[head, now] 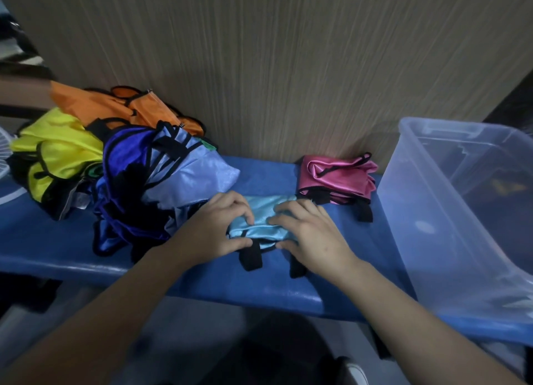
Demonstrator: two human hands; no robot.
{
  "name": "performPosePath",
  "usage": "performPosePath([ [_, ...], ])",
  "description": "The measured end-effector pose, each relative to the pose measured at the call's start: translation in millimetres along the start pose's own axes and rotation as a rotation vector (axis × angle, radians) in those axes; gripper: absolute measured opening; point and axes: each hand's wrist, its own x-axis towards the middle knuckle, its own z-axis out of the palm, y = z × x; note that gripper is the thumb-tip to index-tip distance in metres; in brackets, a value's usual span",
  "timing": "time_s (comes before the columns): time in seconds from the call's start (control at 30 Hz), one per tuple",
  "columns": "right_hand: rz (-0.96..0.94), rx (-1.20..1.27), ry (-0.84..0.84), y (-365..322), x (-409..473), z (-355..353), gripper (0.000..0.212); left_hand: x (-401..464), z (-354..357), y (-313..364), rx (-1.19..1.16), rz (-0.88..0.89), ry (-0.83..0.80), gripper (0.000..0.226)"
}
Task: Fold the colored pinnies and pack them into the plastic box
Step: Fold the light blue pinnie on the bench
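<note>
Hands: left hand and right hand both pinch the light blue pinny between thumb and curled fingers on the blue bench.
Pink pinny: folded, just beyond the right hand.
Plastic box: right of the right hand.
Pile of pinnies: unfolded, left of the left hand.

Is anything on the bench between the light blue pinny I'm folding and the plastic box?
Nothing blocks it. The light blue pinny and the box have bare bench between them. The folded pink pinny lies farther back, against the wall.

Folded turquoise pinny beside clear box
</note>
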Motion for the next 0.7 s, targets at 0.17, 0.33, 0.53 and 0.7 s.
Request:
performPosePath([
  [0.17,0.026,0.036,0.089,-3,22,18,0.046,4,-2,-8,0.073,-0.1,0.074,0.033],
  [0.33,0.025,0.142,0.081,-8,47,34,0.046,12,-13,-25,0.133,-0.265,0.065,0.029],
  [0.53,0.085,0.11,0.117,-7,73,45,0.04,15,-8,-39,0.192,-0.299,0.198,0.032],
  [0.7,0.208,0.043,0.099,13,88,42,0.04,33,-6,-49,0.104,-0.39,0.227,0.045],
])
